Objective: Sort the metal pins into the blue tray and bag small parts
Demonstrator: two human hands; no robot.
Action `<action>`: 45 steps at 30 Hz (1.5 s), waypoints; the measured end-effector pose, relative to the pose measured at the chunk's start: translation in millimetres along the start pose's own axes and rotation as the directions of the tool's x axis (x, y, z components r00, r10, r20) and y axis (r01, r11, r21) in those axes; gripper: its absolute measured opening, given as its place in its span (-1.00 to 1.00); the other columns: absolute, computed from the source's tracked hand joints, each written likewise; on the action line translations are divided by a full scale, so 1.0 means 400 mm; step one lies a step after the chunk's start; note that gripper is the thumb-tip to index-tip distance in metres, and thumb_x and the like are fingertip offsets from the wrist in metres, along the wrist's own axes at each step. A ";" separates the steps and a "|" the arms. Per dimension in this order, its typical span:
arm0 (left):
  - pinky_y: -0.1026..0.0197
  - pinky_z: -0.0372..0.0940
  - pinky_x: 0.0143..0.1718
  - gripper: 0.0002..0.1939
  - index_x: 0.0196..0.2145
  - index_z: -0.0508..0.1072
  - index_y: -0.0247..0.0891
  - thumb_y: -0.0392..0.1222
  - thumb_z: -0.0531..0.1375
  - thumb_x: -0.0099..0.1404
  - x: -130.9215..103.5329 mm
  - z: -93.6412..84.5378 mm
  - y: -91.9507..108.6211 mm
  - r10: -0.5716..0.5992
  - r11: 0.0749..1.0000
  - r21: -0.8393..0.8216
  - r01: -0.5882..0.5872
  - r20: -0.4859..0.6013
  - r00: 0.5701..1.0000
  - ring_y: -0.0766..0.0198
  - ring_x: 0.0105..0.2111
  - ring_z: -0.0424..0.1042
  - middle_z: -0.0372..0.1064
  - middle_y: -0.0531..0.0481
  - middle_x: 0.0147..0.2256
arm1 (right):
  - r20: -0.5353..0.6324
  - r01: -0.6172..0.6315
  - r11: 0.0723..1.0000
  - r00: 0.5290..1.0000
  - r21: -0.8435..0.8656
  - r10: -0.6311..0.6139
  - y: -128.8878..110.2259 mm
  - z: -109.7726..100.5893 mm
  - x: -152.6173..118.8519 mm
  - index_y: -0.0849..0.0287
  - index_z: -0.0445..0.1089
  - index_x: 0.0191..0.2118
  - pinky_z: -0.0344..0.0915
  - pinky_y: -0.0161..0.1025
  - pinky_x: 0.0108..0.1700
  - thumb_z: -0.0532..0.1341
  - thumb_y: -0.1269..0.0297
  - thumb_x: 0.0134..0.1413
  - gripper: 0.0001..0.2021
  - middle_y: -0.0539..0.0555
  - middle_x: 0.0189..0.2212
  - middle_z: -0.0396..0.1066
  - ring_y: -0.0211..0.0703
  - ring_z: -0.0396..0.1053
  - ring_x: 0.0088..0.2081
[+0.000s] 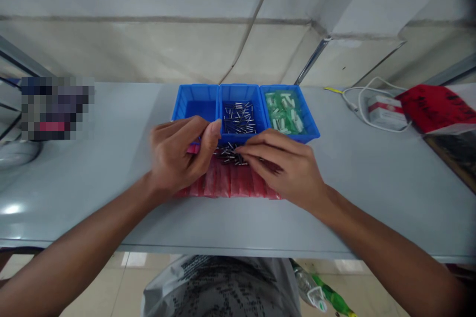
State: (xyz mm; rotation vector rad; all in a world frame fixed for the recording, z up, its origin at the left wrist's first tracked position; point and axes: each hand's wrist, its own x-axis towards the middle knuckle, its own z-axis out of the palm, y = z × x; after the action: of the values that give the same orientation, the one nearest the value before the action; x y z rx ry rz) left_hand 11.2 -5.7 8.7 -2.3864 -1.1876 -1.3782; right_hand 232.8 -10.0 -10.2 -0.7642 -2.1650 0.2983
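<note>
My left hand (178, 153) is closed, its fingers curled in and the thumb pressed against them; whatever it holds is hidden. A bit of bright pink (193, 148) shows beside its fingers. My right hand (288, 166) pinches thumb and fingertips together on small metal pins at the edge of a loose pile (231, 154). Under the pile and both hands lies a row of red plastic packets (230, 182). Just behind stand three joined blue bins: the left bin (197, 94) shows bare blue inside, the middle bin (261, 109) holds more metal pins, and the right bin (312, 129) holds white pieces in green plastic.
The grey table (148, 223) runs to a wall behind the bins. To the right lie a white cable (359, 114), a small white and red box (386, 111) and a red sheet (439, 106). Plastic bottles (310, 287) lie on the floor beneath.
</note>
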 end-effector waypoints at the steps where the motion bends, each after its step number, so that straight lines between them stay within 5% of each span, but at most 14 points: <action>1: 0.25 0.15 -0.54 -0.77 -0.41 0.48 -0.23 -0.25 0.18 0.44 0.001 0.001 -0.001 0.031 0.999 -0.023 -0.031 0.014 0.999 0.45 -0.60 0.27 0.40 0.12 -0.55 | -0.058 -0.041 0.999 0.997 0.011 0.042 -0.002 -0.004 0.002 0.11 0.56 -0.07 0.52 -0.12 -0.09 0.24 0.47 0.29 -0.80 0.09 -0.20 0.55 -0.15 0.52 -0.16; 4: 0.18 0.40 -0.30 -0.97 -0.22 0.51 -0.19 -0.26 0.26 0.37 0.004 0.003 -0.007 0.145 0.985 -0.095 -0.141 0.042 0.989 0.29 -0.33 0.49 0.54 0.01 -0.33 | -0.175 -0.133 0.991 0.976 0.013 0.133 -0.006 -0.017 0.008 0.00 0.57 -0.09 0.51 -0.09 -0.11 0.31 0.46 0.23 -0.78 0.05 -0.20 0.57 -0.12 0.53 -0.17; 6: 0.08 0.45 -0.16 -0.85 -0.11 0.51 -0.13 -0.24 0.28 0.36 0.002 0.006 -0.014 0.197 0.976 -0.106 -0.188 0.074 0.978 0.20 -0.19 0.50 0.55 -0.05 -0.20 | -0.206 -0.135 0.991 0.969 0.015 0.135 -0.009 -0.022 0.009 -0.04 0.57 -0.11 0.51 -0.07 -0.12 0.32 0.45 0.22 -0.77 0.03 -0.22 0.58 -0.11 0.54 -0.20; 13: 0.21 0.44 -0.25 -0.85 -0.12 0.53 -0.20 -0.27 0.31 0.34 -0.017 0.021 -0.032 0.360 0.916 -0.259 -0.306 0.192 0.913 0.28 -0.25 0.50 0.55 -0.04 -0.22 | -0.235 -0.169 0.953 0.945 0.250 0.229 -0.037 -0.018 0.011 0.05 0.48 -0.24 0.50 -0.12 -0.18 0.31 0.44 0.25 -0.89 0.02 -0.30 0.53 -0.14 0.51 -0.24; 18: 0.31 0.39 -0.29 -0.92 -0.18 0.55 -0.26 -0.26 0.30 0.36 -0.010 0.016 -0.019 0.341 0.930 -0.188 -0.314 0.130 0.931 0.37 -0.32 0.51 0.55 -0.02 -0.26 | -0.163 -0.318 0.818 0.884 0.479 0.439 -0.038 -0.025 0.020 0.11 0.48 -0.24 0.46 -0.24 -0.33 0.27 0.37 0.30 -0.94 0.01 -0.37 0.53 -0.24 0.49 -0.37; 26: 0.35 0.39 -0.27 -0.85 -0.10 0.48 -0.28 -0.25 0.29 0.37 -0.013 0.013 -0.003 0.330 0.936 -0.175 -0.305 0.137 0.934 0.37 -0.28 0.56 0.57 -0.01 -0.25 | 0.129 -0.434 0.615 0.870 0.659 0.476 -0.035 -0.016 0.025 0.12 0.51 -0.04 0.44 -0.37 -0.38 0.38 0.40 0.17 -0.76 -0.08 -0.42 0.45 -0.37 0.41 -0.46; 32: 0.36 0.33 -0.35 -0.92 -0.17 0.47 -0.31 -0.38 0.24 0.38 -0.018 0.020 -0.002 0.341 0.928 -0.210 -0.308 0.144 0.929 0.41 -0.35 0.52 0.55 0.02 -0.30 | 0.155 -0.438 0.515 0.851 0.737 0.502 -0.032 -0.009 0.022 0.11 0.51 -0.07 0.46 -0.42 -0.32 0.48 0.41 0.02 -0.67 -0.08 -0.32 0.46 -0.43 0.42 -0.43; 38: 0.37 0.26 -0.40 -0.95 -0.23 0.47 -0.32 -0.35 0.29 0.35 -0.001 0.002 -0.004 0.173 0.981 -0.101 -0.167 0.050 0.984 0.46 -0.43 0.45 0.51 0.06 -0.36 | -0.018 -0.328 0.650 0.885 0.685 0.466 -0.043 -0.019 0.017 0.08 0.55 -0.12 0.56 -0.29 -0.18 0.44 0.45 0.08 -0.75 -0.02 -0.29 0.58 -0.26 0.59 -0.27; 45: 0.30 0.23 -0.44 -0.94 -0.26 0.43 -0.31 -0.32 0.18 0.43 -0.005 0.005 -0.012 0.215 0.975 -0.097 -0.202 0.151 0.965 0.40 -0.45 0.42 0.46 0.04 -0.37 | -0.141 -0.274 0.726 0.880 0.631 0.454 -0.055 -0.019 0.017 0.12 0.58 -0.19 0.59 -0.27 -0.30 0.37 0.50 0.16 -0.84 -0.04 -0.39 0.60 -0.22 0.61 -0.36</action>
State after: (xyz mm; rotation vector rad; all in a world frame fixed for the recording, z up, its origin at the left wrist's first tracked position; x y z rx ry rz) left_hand 8.7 -2.8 4.9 -2.6341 -0.8954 -1.2104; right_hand 225.8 -23.6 8.7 -0.7973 -1.4861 0.9698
